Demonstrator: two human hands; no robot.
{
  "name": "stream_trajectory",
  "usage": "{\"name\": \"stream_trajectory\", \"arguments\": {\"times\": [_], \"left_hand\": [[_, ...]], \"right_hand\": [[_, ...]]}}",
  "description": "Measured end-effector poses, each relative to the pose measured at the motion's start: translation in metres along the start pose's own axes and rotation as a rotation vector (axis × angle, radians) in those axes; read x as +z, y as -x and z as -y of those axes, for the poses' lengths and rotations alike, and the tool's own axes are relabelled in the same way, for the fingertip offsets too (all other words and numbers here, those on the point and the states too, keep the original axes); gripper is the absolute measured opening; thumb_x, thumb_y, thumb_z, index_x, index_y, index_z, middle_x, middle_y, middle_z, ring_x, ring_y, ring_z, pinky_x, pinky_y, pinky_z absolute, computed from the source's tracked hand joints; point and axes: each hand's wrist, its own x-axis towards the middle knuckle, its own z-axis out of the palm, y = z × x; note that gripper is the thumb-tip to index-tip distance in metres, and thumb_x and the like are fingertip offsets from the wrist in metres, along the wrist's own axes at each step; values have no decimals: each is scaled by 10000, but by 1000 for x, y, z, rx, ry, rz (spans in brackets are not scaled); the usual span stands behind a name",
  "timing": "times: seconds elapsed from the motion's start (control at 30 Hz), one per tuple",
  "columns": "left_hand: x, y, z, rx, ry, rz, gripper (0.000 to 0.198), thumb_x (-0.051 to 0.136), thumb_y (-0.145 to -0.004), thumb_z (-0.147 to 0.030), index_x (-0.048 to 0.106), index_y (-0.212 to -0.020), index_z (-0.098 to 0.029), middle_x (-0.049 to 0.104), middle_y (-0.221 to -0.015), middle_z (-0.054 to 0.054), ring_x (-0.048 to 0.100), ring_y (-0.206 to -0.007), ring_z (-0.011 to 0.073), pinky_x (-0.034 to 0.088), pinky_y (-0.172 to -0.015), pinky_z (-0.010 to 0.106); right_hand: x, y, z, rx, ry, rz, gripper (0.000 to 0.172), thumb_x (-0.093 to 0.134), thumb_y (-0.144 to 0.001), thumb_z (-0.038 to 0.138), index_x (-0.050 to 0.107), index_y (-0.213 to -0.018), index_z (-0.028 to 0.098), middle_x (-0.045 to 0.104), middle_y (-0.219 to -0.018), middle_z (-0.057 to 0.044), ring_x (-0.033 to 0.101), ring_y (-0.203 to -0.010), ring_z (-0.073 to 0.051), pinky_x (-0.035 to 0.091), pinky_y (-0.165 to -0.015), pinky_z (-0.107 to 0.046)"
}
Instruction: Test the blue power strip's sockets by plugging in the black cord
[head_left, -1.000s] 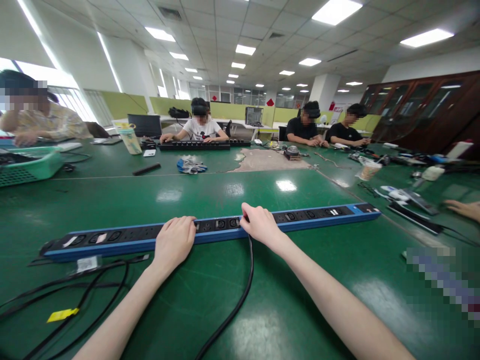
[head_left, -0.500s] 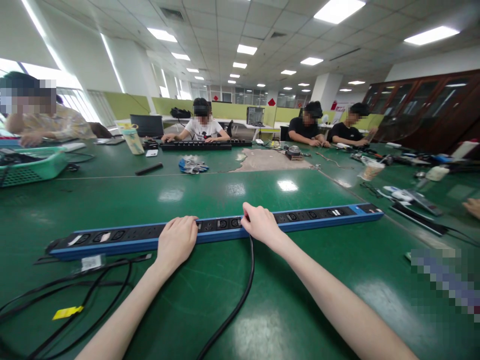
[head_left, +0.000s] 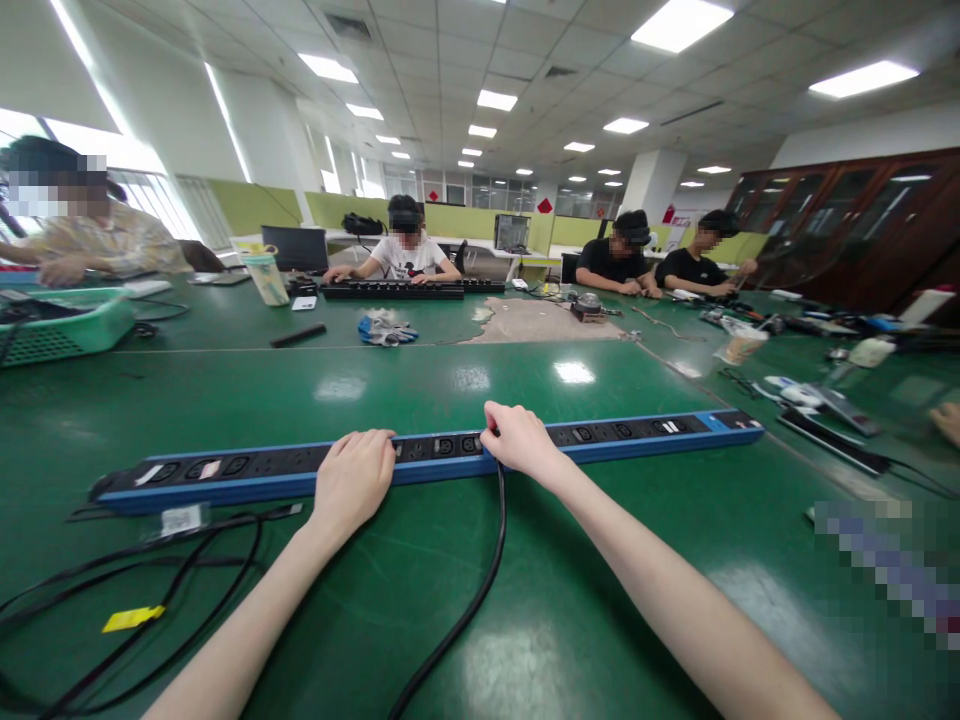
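Power strip (head_left: pixel 439 460), gloves (head_left: pixel 386 328) well beyond edge

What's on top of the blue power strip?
On the power strip: the left hand, the right hand with the black cable leading to it, and pale labels near the left end. The cable's upper end and anything beneath both hands are hidden.

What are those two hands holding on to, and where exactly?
The left hand grasps the power strip from above, left of its middle. The right hand closes on the black cable at its upper end; any plug is hidden.
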Motion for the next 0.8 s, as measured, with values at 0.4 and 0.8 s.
{"name": "stream_trajectory", "arguments": {"times": [0.4,0.8], "left_hand": [[-4,1,-1,30,-14,-8,350,382,-1055,-278,709,-1158,-211,778,-1121,104,699,-1055,272,444,-1065,438],[-1,0,2,60,-27,6,382,344,-1065,-279,703,-1170,-203,774,-1143,112,697,-1089,278,438,-1066,442]], "right_hand": [[3,4,0,53,-39,-36,155,542,-998,331,632,-1104,263,738,-958,-59,696,-894,-251,396,-740,-306],[-3,-10,-13,19,-276,-107,72,631,-891,290,626,-865,223,727,-859,-17,640,-808,-178,359,-700,-263]]}}
